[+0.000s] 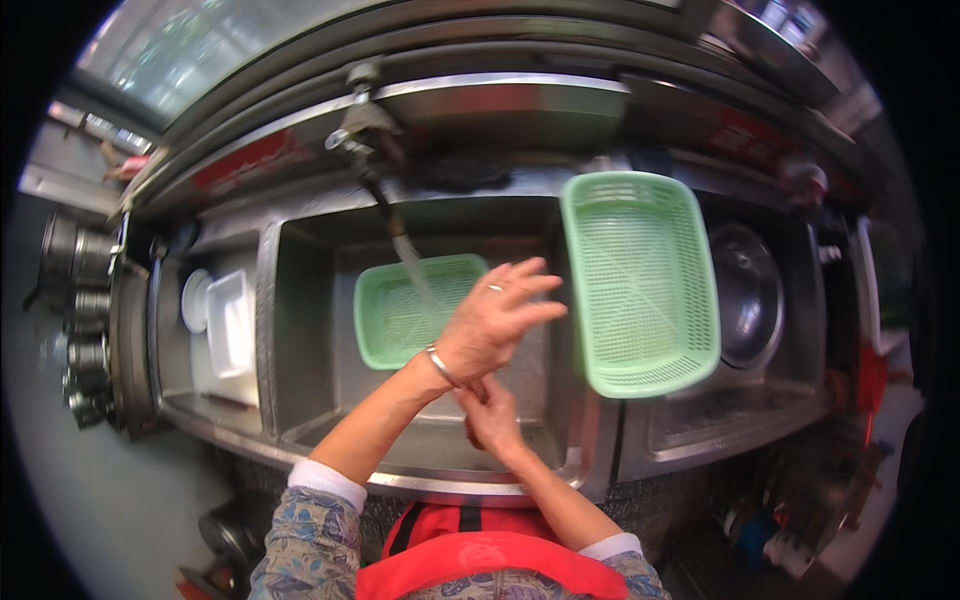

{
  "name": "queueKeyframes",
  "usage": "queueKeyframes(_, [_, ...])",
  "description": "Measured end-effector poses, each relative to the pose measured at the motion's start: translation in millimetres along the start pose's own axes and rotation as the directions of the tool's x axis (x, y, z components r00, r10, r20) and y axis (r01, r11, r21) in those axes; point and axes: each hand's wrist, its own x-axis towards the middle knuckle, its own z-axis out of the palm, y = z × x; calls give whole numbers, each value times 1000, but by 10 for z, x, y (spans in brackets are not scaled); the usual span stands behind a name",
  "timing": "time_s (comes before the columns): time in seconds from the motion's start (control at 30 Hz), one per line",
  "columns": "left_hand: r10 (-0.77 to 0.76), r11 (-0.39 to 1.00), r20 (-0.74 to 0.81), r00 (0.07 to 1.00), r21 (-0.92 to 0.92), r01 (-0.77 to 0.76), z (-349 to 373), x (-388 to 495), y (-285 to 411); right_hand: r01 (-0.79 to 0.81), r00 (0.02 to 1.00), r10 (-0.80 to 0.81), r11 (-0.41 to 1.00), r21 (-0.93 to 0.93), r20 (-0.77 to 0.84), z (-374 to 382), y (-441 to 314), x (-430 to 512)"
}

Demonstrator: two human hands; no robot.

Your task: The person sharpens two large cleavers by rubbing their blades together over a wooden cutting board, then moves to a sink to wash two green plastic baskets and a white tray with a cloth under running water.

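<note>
My left hand (495,322), with a ring and a metal bracelet, is raised over the middle steel sink (307,322), its fingers spread and nothing seen in them. Just below its wrist is my right hand (491,416), fingers bent and partly covered by the left; whether it holds anything is unclear. Water runs from a hose (394,221) on the tap (360,139) into a green perforated plastic basket (397,319) lying in the sink, left of my hands. A larger-looking green basket (637,285) rests across the divider on the right.
A round metal bowl (742,296) sits in the right basin, partly behind the basket. In the narrow left basin are a white rectangular container (231,322) and a round white dish (196,300). Metal pots (90,307) stand beyond the left end. The sink's front rim (450,484) runs before me.
</note>
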Motion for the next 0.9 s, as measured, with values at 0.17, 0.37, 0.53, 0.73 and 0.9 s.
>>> queueKeyframes(0.17, [-752, 578, -467, 465, -127, 806, 37, -1817, -1170, 74, 988, -71, 997, 18, -137, -26, -5, 227])
queueKeyframes(0.37, [-988, 31, -155, -10, -258, 966, 592, -3068, -2012, 130, 977, -146, 985, -111, -156, 155, -126, 785])
queueKeyframes(0.53, [-969, -88, 237, 69, -594, 800, 190, -2527, -1619, 119, 964, -175, 956, -267, -199, 180, 35, 1354])
queueKeyframes(0.73, [-936, 71, 273, 221, -470, 880, 174, -2323, -1369, 90, 917, -223, 923, -375, -329, 409, 467, 1944])
queueKeyframes(0.9, [-941, 153, 157, 301, -594, 790, 170, -2128, -1089, 85, 939, -265, 796, -600, -218, 756, 406, 2036])
